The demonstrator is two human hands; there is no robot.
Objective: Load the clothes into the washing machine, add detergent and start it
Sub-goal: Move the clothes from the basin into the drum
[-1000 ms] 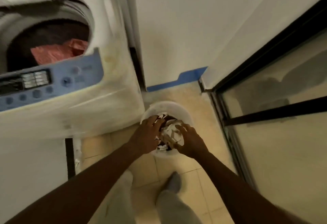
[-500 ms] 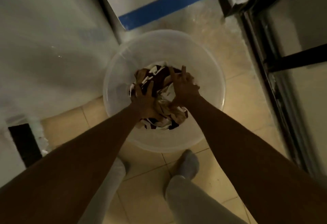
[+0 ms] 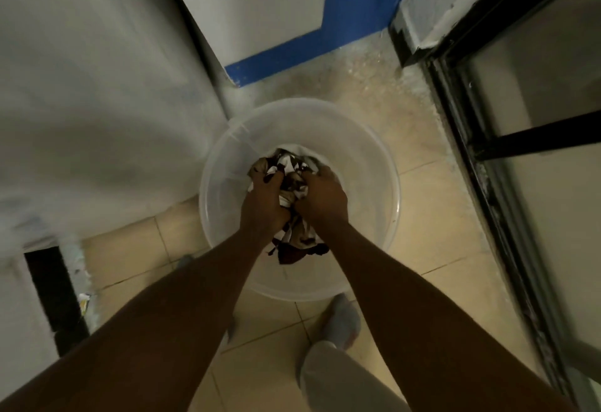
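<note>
A clear plastic tub (image 3: 374,190) stands on the tiled floor below me. Inside it lies a bundle of brown, tan and white patterned clothes (image 3: 292,236). My left hand (image 3: 263,206) and my right hand (image 3: 322,200) are both down in the tub, side by side, with fingers closed into the bundle. The white side of the washing machine (image 3: 97,102) fills the left of the view; its drum and panel are out of sight.
A white wall with a blue skirting strip (image 3: 312,44) rises behind the tub. A black-framed glass door (image 3: 507,145) runs along the right. My feet in grey socks (image 3: 341,320) stand just behind the tub. A dark gap (image 3: 52,294) sits lower left.
The view has tipped down from the machine to the tub. My fingers, spread over the clothes half a second ago, have closed into the bundle.
</note>
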